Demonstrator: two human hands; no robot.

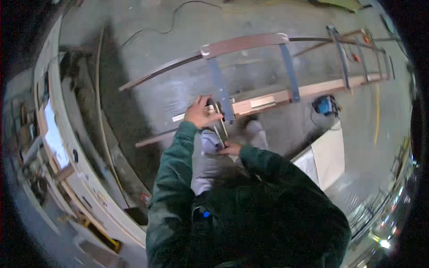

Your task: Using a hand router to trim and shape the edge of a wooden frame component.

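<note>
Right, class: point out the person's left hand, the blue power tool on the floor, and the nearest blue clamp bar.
left hand (199,112), head view, on the back of the hand.
blue power tool (325,105), head view, on its body.
blue clamp bar (221,91), head view, midway along the bar.

The floor (178,85) looks like bare concrete, grey, matt and mottled with scuffs. The long strip (241,43) arching over it is reddish-brown wood with a dull, slightly worn face, and the lower board (330,85) is paler wood, smooth and unfinished in look. The blue clamp bars (222,91) across them read as painted metal with a soft sheen. The thin rod (219,120) between the hands looks like bright bare metal. The sleeves (172,165) are dark green cloth, soft and matt. The panel (328,156) at right is flat, pale and smooth.
</note>
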